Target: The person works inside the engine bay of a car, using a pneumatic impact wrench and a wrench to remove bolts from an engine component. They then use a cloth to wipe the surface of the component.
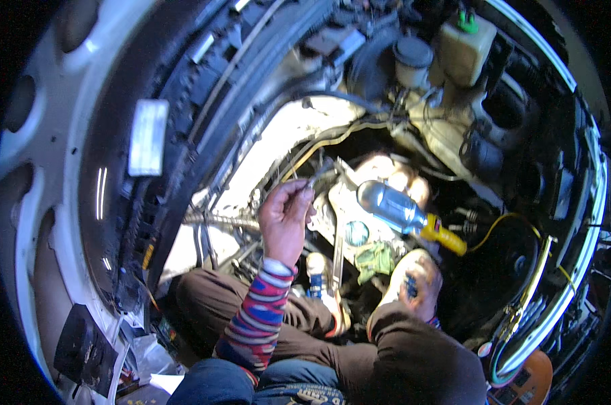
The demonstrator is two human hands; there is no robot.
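My left hand [285, 219], in a striped sleeve, is closed in a pinch on a slim metal piece [319, 175] above the engine bay. My right hand [423, 293] is low at the right, near my knee and shoe [396, 283], with small dark pieces in it that I cannot make out clearly. Between and beyond my hands lie a work lamp [393, 206] with a yellow handle, a green cloth [373, 263] and a long metal tool [338, 250] among brightly lit parts.
I sit cross-legged inside a vehicle's engine bay. A plastic reservoir [464, 54] with a green cap and a round canister [413, 57] stand at the back right. The front body rail [211, 101] runs along the left. A yellow cord [504, 219] curves rightward from the lamp.
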